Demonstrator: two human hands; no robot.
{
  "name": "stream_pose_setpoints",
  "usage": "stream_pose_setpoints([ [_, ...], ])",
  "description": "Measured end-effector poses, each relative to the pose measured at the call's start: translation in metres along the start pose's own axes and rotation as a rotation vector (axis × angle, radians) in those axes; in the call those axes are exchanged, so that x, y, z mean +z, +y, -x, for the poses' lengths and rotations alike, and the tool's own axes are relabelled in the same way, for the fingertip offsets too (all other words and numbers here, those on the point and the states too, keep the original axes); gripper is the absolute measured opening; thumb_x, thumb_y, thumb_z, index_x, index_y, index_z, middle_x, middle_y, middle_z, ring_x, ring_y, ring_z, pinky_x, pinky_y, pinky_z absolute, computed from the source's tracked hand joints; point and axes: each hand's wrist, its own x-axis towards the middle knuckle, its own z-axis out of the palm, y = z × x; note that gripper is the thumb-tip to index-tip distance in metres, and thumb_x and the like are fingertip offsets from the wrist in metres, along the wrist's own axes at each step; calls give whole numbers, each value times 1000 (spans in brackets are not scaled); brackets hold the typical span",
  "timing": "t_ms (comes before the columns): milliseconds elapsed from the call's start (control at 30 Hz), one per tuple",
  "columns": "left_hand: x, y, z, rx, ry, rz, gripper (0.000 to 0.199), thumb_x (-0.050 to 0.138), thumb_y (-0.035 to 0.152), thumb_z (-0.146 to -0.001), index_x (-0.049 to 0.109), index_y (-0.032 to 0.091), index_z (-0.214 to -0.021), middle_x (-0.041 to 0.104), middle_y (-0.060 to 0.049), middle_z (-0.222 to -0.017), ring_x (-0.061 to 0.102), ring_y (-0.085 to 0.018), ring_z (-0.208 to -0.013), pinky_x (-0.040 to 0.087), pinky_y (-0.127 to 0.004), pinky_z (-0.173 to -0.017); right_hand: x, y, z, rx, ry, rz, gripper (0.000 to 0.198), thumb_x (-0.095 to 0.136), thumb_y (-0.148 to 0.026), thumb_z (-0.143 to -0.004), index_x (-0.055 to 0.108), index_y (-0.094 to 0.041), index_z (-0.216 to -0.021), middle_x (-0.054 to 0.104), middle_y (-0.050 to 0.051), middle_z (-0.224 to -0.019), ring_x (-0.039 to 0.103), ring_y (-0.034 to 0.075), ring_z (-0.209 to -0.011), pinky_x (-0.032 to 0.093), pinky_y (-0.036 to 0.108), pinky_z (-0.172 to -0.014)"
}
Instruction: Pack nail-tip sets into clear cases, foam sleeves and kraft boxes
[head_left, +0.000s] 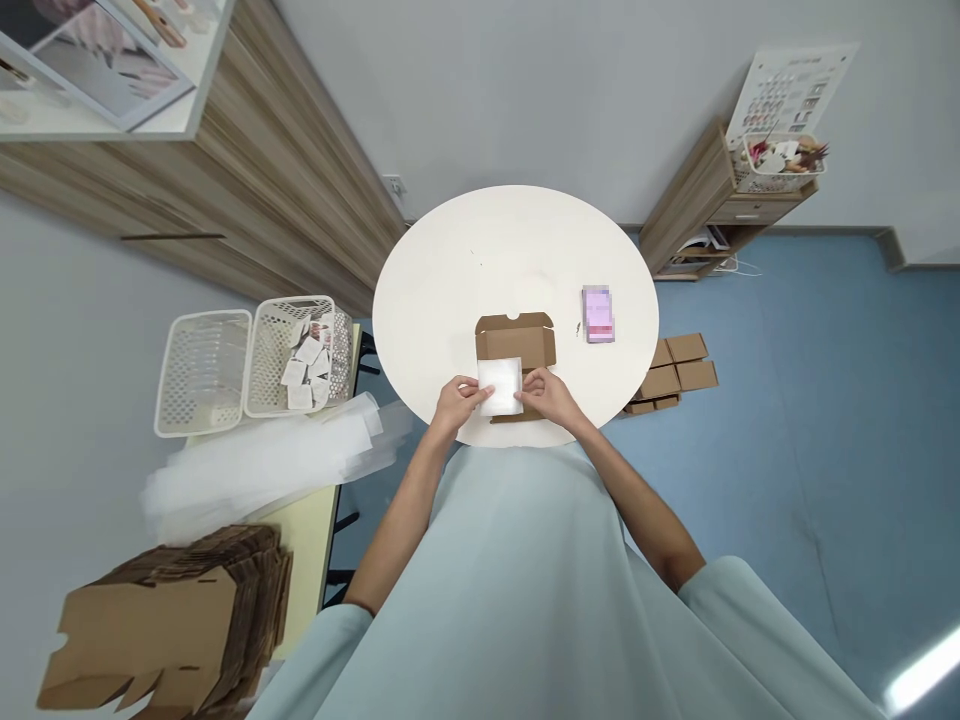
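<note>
Between my two hands is a flat white square packet [499, 386], held above an open brown cardboard box [516, 342] on the round white table [435, 270]. My left hand [456, 402] pinches the packet's left edge, thumb on top. At the opposite edge, my right hand [551, 397] has its fingers closed on the packet's right side. The box's lid stands folded back, away from me, and the packet and my right hand cover much of its base. What is inside the packet cannot be made out.
A blurred purple pack [598, 314] lies right on the table. White baskets [255, 355], one with small cards, stand left by white plastic sleeves [262, 455] and stacked flat cardboard boxes [172, 610]. Folded brown boxes [675, 372] sit low at right, near a wooden cabinet [694, 200].
</note>
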Motion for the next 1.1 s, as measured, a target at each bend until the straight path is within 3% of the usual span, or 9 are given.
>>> stream_pose_setpoints([
  [200,31,-19,-14,-19,39,-102,40,88,42,-74,67,19,-99,80,-12,-108,76,-25,-95,60,-38,-86,-6,23,-4,20,78,167,12,71,-29,-89,66,-24,-99,80,1,-102,76,18,-89,59,30,-84],
  [333,43,-27,-19,-14,59,-277,27,82,26,-79,73,20,-103,79,-10,-117,76,-26,-101,59,-38,-92,-5,33,-10,69,120,304,12,67,-21,-93,71,-24,-104,82,1,-102,76,16,-93,57,28,-88],
  [567,55,-32,-15,18,58,-385,36,74,18,-86,71,18,-122,79,-10,-121,76,-25,-104,57,-36,-97,4,37,-19,120,98,549,24,70,-15,-93,71,-21,-116,80,7,-114,75,21,-106,54,28,-92],
  [833,67,-36,-17,68,-38,-521,46,72,26,-89,68,15,-134,72,-18,-136,70,-31,-123,52,-40,-106,13,31,-20,96,-14,804,21,64,-13,-97,68,-17,-118,78,11,-108,74,26,-104,51,30,-85],
  [1100,77,-37,-15,132,-67,-533,49,69,25,-88,66,14,-136,65,-19,-144,67,-31,-128,52,-40,-105,20,29,-21,76,-38,881,45,50,-3,-100,53,-14,-143,66,19,-141,68,26,-119,50,32,-93],
])
